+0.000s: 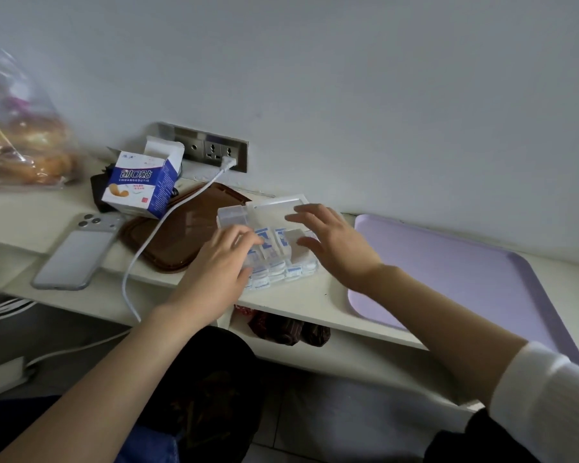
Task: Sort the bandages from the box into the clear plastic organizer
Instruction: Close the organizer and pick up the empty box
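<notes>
Clear organizer [274,204] sits under both hands. Left hand [219,265] is bent onto the blue-white bandages [276,260] standing in rows, can't tell if it's pinching. Right hand [335,242] is spread.

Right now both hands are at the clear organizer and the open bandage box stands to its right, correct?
No: the head view shows the open bandage box left of the clear organizer, not right. The left hand and right hand are indeed at it.
</notes>
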{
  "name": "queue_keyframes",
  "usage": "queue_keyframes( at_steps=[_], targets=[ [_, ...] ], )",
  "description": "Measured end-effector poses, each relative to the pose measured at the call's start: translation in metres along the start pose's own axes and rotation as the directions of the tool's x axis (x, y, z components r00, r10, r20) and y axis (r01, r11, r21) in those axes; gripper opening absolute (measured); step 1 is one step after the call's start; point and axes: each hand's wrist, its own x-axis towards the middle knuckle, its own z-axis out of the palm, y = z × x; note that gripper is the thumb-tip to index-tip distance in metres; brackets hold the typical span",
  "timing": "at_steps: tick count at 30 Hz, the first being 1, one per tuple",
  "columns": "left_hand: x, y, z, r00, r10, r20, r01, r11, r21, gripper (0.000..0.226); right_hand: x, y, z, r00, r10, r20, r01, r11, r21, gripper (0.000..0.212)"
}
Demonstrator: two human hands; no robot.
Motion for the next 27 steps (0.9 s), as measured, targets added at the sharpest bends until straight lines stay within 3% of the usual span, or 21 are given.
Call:
queue_keyframes(
  at_steps=[2,3,11,16,23,27],
  targets=[
    [0.000,0.000,0.000,1.000,-0.001,-0.002,0.001,1.000,-0.012,0.043,0.007,0.006,-0.001,0.983,0.056,0.176,-0.062,0.998,0.033,0.039],
    [0.000,0.000,0.000,1.000,-0.003,-0.001,0.003,1.000,-0.017,0.043,0.008,0.008,0.001,0.979,0.049,0.197,-0.054,0.998,0.020,0.039],
    [-0.001,0.000,0.001,1.000,-0.020,0.000,0.020,0.999,-0.037,0.040,0.002,0.013,0.018,0.997,-0.082,0.011,0.083,0.991,-0.109,0.052],
    [0.003,-0.001,-0.002,0.999,-0.036,0.011,0.037,0.997,-0.061,0.037,0.006,0.006,0.020,0.996,-0.077,-0.037,0.070,0.983,-0.171,0.050],
    [0.004,-0.019,-0.013,0.990,-0.141,0.014,0.142,0.987,-0.080,0.036,0.032,-0.006,0.020,0.996,0.065,0.056,-0.049,0.966,-0.255,0.044],
    [0.000,-0.045,-0.026,0.958,-0.285,-0.023,0.285,0.958,-0.024,0.036,0.041,-0.018,0.006,0.973,0.149,0.174,-0.108,0.968,-0.226,0.057]
  ],
)
